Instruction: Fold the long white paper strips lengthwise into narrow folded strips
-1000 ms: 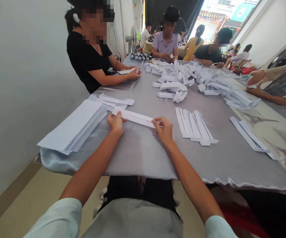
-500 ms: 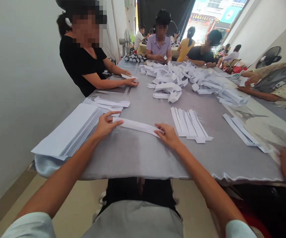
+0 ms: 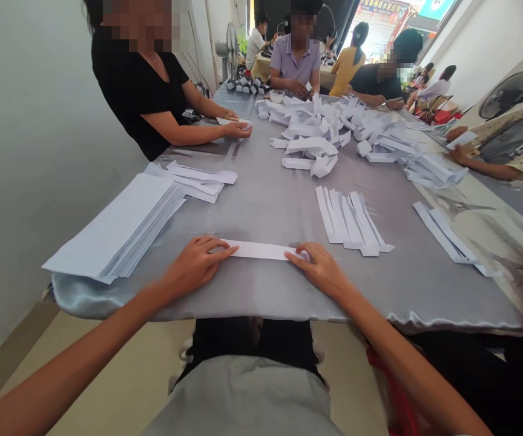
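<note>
A long folded white paper strip [image 3: 261, 250] lies flat on the grey tablecloth [image 3: 266, 200] near the front edge. My left hand [image 3: 195, 263] rests on its left end with fingers stretched out flat. My right hand [image 3: 320, 269] presses the strip's right end, fingers also extended and lying flat. Neither hand grips anything.
A stack of white sheets [image 3: 116, 227] sits at my left, loose folded strips [image 3: 198, 178] behind it. A row of finished strips [image 3: 350, 221] lies right of my hands, more strips [image 3: 445, 233] farther right. A big paper pile [image 3: 334, 133] fills the middle. Several people sit around the table.
The strip has come toward the table's front edge and now lies straight across. Both hands followed it and flattened onto its ends; the left hand's fingers went from curled to stretched.
</note>
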`<action>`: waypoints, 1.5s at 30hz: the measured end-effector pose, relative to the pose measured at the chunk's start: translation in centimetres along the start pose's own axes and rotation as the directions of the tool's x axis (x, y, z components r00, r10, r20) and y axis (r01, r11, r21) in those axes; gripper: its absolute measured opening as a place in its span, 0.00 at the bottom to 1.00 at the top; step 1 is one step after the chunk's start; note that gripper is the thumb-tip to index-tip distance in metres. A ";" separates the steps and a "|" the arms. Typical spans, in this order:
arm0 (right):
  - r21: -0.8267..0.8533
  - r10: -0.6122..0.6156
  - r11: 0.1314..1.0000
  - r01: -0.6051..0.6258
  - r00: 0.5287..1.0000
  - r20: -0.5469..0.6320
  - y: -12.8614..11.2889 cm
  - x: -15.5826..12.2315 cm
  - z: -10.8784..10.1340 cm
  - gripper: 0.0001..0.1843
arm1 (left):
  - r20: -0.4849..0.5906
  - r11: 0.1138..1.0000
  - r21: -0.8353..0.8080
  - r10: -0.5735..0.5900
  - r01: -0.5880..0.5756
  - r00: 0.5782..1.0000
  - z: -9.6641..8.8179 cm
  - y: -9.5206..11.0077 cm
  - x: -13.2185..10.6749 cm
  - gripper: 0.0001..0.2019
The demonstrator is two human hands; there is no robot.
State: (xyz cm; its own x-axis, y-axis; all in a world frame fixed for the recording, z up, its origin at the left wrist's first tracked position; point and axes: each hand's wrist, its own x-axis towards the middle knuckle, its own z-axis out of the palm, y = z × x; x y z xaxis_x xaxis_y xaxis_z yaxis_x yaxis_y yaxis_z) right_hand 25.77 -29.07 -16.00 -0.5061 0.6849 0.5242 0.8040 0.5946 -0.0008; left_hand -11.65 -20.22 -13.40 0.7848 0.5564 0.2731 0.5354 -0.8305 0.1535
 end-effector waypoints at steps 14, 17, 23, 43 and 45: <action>0.128 -0.072 0.990 0.050 0.982 0.172 -3.4 3.2 0.7 0.19 | 0.007 0.986 0.168 -0.020 0.019 1.000 1.8 4.9 0.6 0.29; 0.106 -0.086 0.992 0.064 0.972 0.220 -4.4 4.4 1.5 0.24 | 0.008 0.982 0.185 -0.050 0.047 0.999 2.2 5.4 0.8 0.30; 0.084 -0.061 0.996 0.041 0.967 0.247 -5.7 5.2 2.0 0.25 | 0.010 0.973 0.217 -0.083 0.079 0.996 2.5 5.9 0.6 0.27; 0.118 0.083 0.987 -0.108 0.976 0.201 -2.2 -2.3 -2.3 0.29 | 0.057 0.949 0.274 -0.176 0.154 0.983 0.1 4.9 -1.6 0.30; 0.131 0.107 0.982 -0.134 0.974 0.198 -2.0 -2.8 -2.6 0.30 | 0.045 0.940 0.283 -0.212 0.191 0.976 -0.4 4.4 -2.2 0.29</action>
State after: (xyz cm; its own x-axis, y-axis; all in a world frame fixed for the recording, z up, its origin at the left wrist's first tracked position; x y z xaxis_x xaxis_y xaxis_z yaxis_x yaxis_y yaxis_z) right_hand 26.35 -33.29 -15.23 -0.4691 0.8144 0.3417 0.8168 0.5472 -0.1828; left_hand -11.16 -25.09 -13.00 0.6668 0.7202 0.1913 0.7414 -0.6671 -0.0726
